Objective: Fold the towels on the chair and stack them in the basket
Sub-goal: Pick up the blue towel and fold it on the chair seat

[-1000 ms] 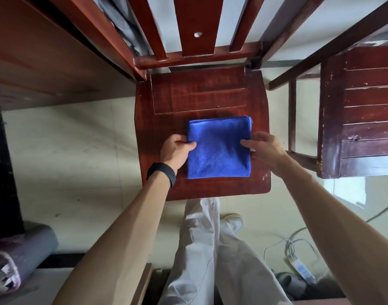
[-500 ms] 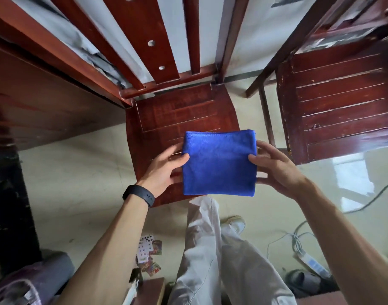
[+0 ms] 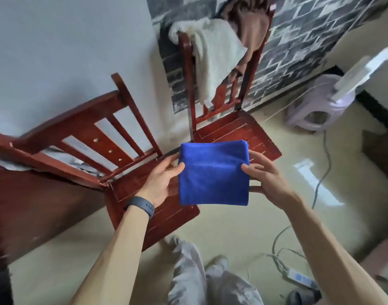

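Folded blue cloth towel [image 3: 213, 172] is now raised off the red-brown wooden chair [image 3: 173, 214].
Side edges are pinched by left hand [image 3: 160, 183] and right hand [image 3: 265, 179], thumbs on top.

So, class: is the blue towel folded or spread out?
Folded: the blue towel is a compact square, layers showing at its top-right corner.

We hold a folded blue towel [image 3: 213, 172] in the air between our left hand [image 3: 161, 181] and right hand [image 3: 266, 176], thumbs on top, above two red wooden chairs; the far chair [image 3: 228, 126] carries a white towel [image 3: 213, 56] over its back.
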